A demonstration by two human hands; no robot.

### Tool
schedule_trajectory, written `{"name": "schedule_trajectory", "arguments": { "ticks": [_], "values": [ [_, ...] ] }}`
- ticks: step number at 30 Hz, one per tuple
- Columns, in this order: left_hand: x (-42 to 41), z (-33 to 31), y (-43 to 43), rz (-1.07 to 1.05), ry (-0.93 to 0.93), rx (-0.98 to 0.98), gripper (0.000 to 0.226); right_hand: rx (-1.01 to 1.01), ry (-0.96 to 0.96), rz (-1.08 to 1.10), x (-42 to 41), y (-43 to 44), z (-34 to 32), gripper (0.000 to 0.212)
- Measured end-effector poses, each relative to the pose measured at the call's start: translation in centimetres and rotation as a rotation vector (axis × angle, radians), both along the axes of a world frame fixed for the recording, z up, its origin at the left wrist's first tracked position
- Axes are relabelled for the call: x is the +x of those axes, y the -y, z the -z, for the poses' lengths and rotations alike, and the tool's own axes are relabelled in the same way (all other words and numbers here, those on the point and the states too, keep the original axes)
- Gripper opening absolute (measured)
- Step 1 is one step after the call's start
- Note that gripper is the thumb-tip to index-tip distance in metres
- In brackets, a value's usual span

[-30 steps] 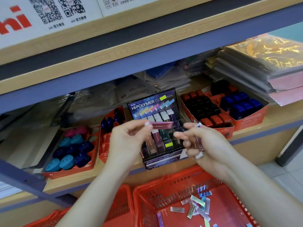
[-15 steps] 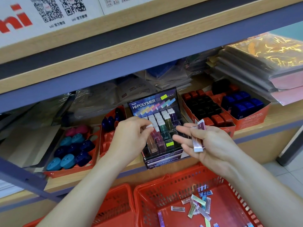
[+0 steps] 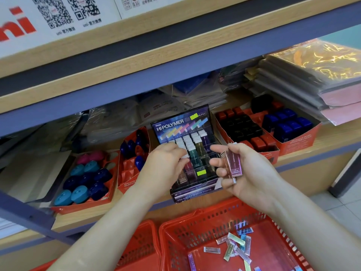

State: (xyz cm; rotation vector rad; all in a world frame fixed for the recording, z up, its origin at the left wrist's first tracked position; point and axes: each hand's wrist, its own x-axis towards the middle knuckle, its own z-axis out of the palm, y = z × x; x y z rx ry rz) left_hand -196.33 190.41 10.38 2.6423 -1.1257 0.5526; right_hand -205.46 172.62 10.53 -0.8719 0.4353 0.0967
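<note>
A black Hi-Polymer display box [image 3: 183,122] stands on the wooden shelf, with slim erasers upright in its rows. My left hand [image 3: 164,163] reaches into the box, its fingertips pinching the white top of a slim eraser [image 3: 185,157] set in a front row. To the right of the box, my right hand [image 3: 252,177] is turned palm up. It grips a few pink slim erasers [image 3: 234,163] between thumb and fingers.
A red basket [image 3: 195,216] below the shelf holds several loose slim erasers [image 3: 234,245], and a second red basket [image 3: 144,247] sits to its left. Orange trays of sharpeners [image 3: 86,173] and of red, black and blue blocks [image 3: 244,130] flank the box. Stacked packets [image 3: 312,75] fill the right.
My left hand carried a pink eraser down from in front of the box into its rows. My right hand turned palm up and lifted its pink erasers slightly.
</note>
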Motion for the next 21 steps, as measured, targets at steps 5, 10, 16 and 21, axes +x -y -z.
{"name": "schedule_trajectory", "arguments": {
  "ticks": [5,10,16,21],
  "values": [
    [0.4,0.5,0.2,0.052,0.1,0.061,0.015,0.006,0.043,-0.067,-0.1,-0.1,0.2,0.035],
    [0.3,0.5,0.4,-0.008,0.08,0.022,0.022,-0.066,0.085,-0.114,-0.3,-0.3,0.1,0.025],
    [-4.5,-1.6,1.3,-0.124,-0.656,-0.591,0.008,-0.126,0.181,-0.077,-0.3,-0.4,0.4,0.027],
    [-8.1,-1.8,1.8,-0.089,-1.06,-0.868,0.024,-0.25,0.228,-0.114,-0.5,-0.9,0.4,0.052]
  ]
}}
